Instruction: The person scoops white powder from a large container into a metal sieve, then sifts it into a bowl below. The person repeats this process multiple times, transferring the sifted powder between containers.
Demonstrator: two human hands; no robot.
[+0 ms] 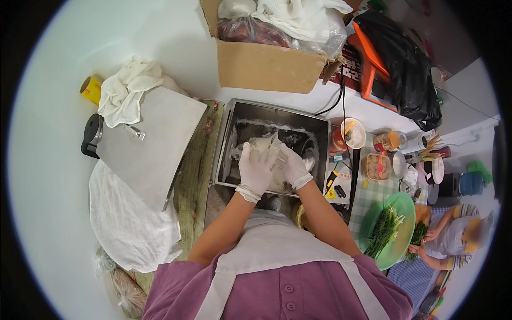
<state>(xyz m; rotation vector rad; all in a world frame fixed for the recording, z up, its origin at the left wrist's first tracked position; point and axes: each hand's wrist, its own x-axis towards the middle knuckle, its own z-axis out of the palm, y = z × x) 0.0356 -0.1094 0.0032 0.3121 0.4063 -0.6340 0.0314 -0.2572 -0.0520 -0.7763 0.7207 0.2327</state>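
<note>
Both my hands wear white gloves and reach into a deep metal basin [228, 160], whose inner walls are smeared with flour. Pale floury dough [262, 142] lies in it, just beyond and below my fingers. My left hand [256, 168] is at the basin's left-centre, fingers spread and slightly curled. Close beside it on the right, my right hand [294, 166] has its fingers pointing toward the left hand. White dough or flour clings about the fingertips, and whether either hand grips any of it is hidden. A white lump [309, 163] shows right of my right hand.
A metal lid [152, 144] with cloths lies left on a wooden table [192, 180]. Behind the basin stands a cardboard box [272, 66]. At right are a screwdriver [331, 181], jars, a green basin [400, 248] with green vegetables, and a co-worker [448, 236] handling greens.
</note>
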